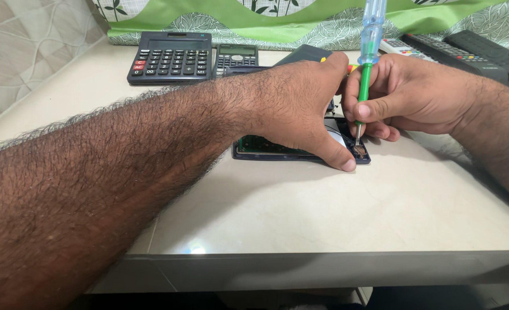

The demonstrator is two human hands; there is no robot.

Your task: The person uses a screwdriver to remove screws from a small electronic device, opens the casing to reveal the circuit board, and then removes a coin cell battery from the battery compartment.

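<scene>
My left hand (300, 103) lies flat over an opened dark device (266, 150) on the table, its thumb pressing the right end beside a green circuit board. My right hand (415, 95) grips a screwdriver (370, 46) with a clear blue handle and green shaft, held nearly upright. Its tip rests in the device's front right corner, next to my left thumb. Most of the device is hidden under my left hand.
A large black calculator (171, 57) and a smaller grey one (236, 57) lie at the back. Remote controls (467, 51) lie at the back right. Green leaf-patterned cloth (277, 23) runs along the back. The table's front edge (323, 252) is near me.
</scene>
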